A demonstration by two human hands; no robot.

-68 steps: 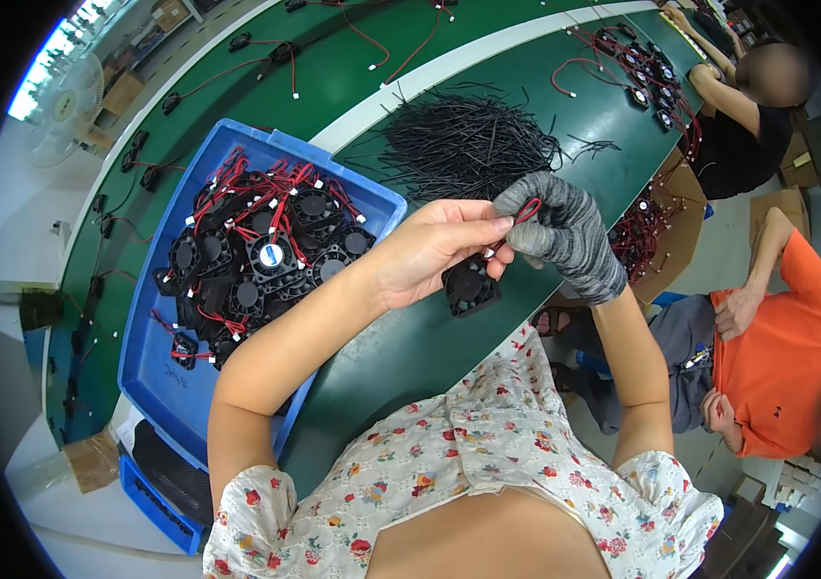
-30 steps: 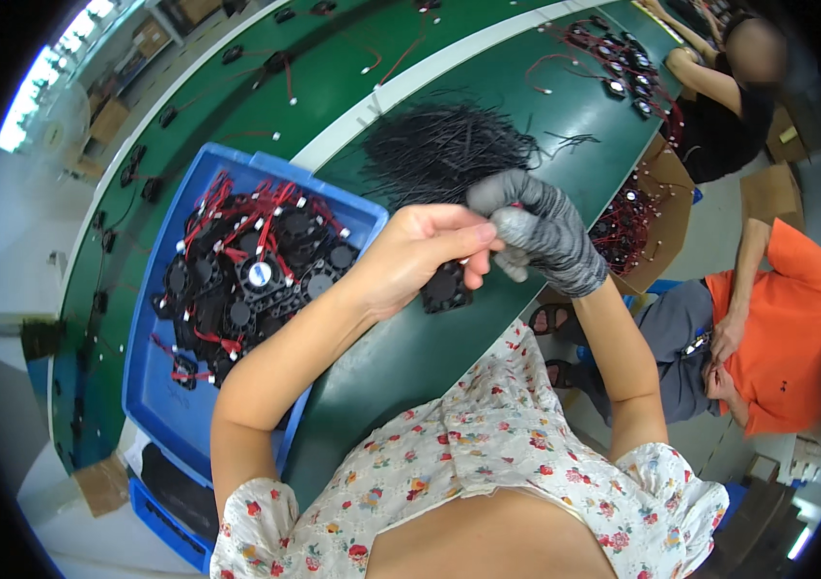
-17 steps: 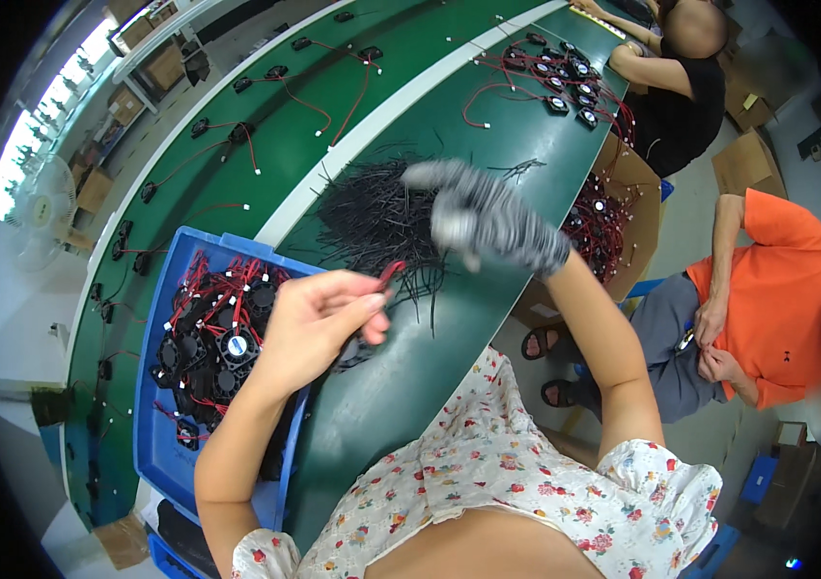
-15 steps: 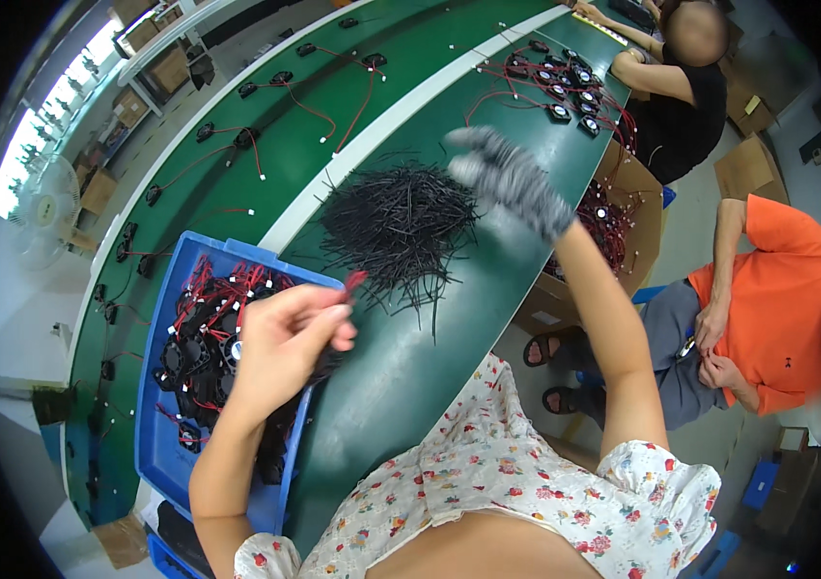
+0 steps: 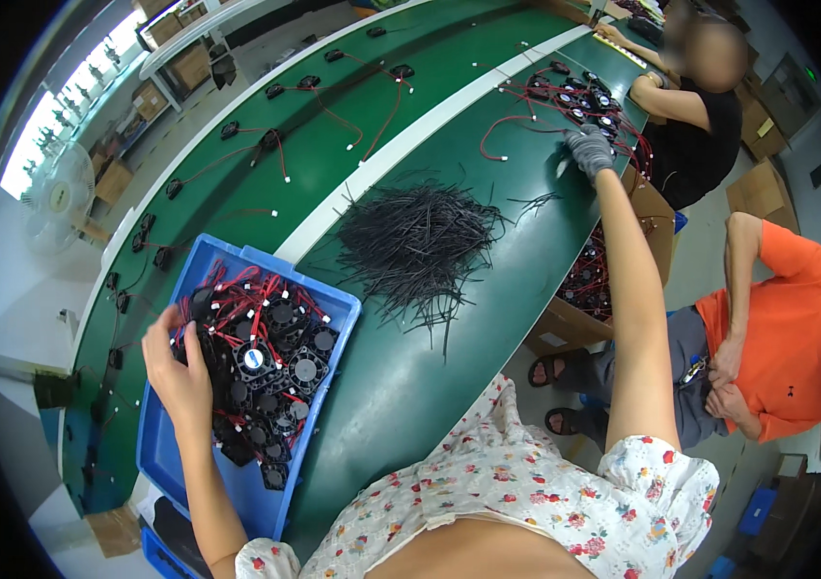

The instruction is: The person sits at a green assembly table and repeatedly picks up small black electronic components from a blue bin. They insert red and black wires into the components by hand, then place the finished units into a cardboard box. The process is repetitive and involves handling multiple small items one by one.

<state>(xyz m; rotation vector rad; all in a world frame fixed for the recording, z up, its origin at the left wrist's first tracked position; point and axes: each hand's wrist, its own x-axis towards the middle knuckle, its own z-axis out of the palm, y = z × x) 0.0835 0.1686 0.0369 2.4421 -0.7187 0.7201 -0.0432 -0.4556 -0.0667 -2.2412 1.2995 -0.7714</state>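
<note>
Black fans (image 5: 306,370) are kept heaped by the walls of the blue bin (image 5: 164,454), within reach of the left hand (image 5: 180,381), thumb and fingers parted; the gloved right hand (image 5: 592,154) is extended beside the fan cluster (image 5: 575,100), its grip indiscernible.

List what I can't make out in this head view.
Head view:
Right hand in gray knitted glove: too small to judge grip.
Whether left bare hand grips any square black plastic fans: hidden by the hand itself.
Lower fans in blue plastic tray: covered by upper ones.
Brown cardboard box: partly behind right forearm.
</note>
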